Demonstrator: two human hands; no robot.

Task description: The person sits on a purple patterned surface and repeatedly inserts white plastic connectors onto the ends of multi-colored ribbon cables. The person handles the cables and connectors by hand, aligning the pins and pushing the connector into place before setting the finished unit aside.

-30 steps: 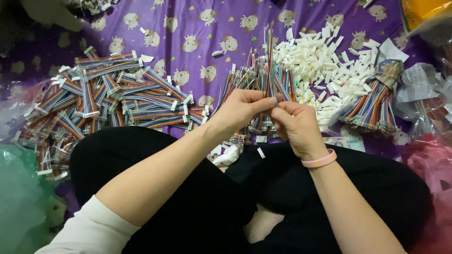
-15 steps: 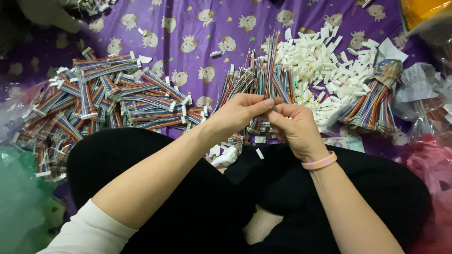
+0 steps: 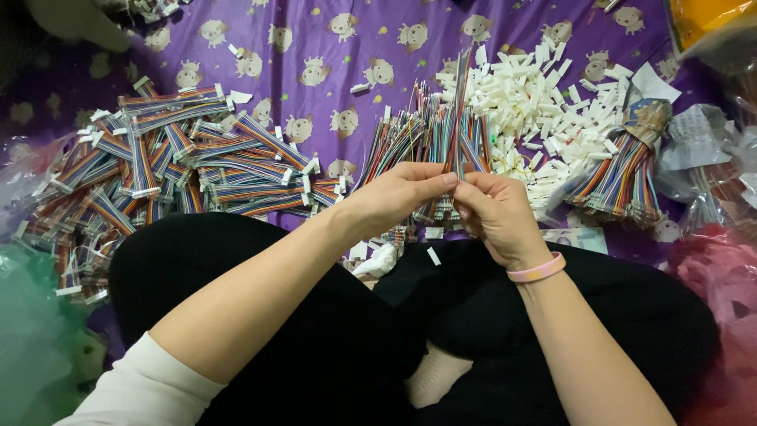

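Head view. The left hand (image 3: 394, 193) and the right hand (image 3: 497, 209) meet fingertip to fingertip above the person's crossed legs in black trousers (image 3: 331, 331). Both hands pinch the lower end of a thin upright bundle of multicoloured ribbon wires (image 3: 459, 110), which rises straight away from the fingers; the left thumb and forefinger close on it from one side, the right fingers curl round it from the other. A pink band (image 3: 538, 270) circles the right wrist. Just beyond the hands lies a loose fan of similar rainbow-coloured wires (image 3: 410, 138). Beyond and to the right of the right hand sits a heap of small white plastic connector housings (image 3: 544, 102), with a tied bunch of coloured wires (image 3: 619, 177) beside it. Well to the left of the left hand spreads a pile of finished flat rainbow cables with white ends (image 3: 158, 170). Everything rests on a purple cloth printed with cartoon figures (image 3: 331, 63).
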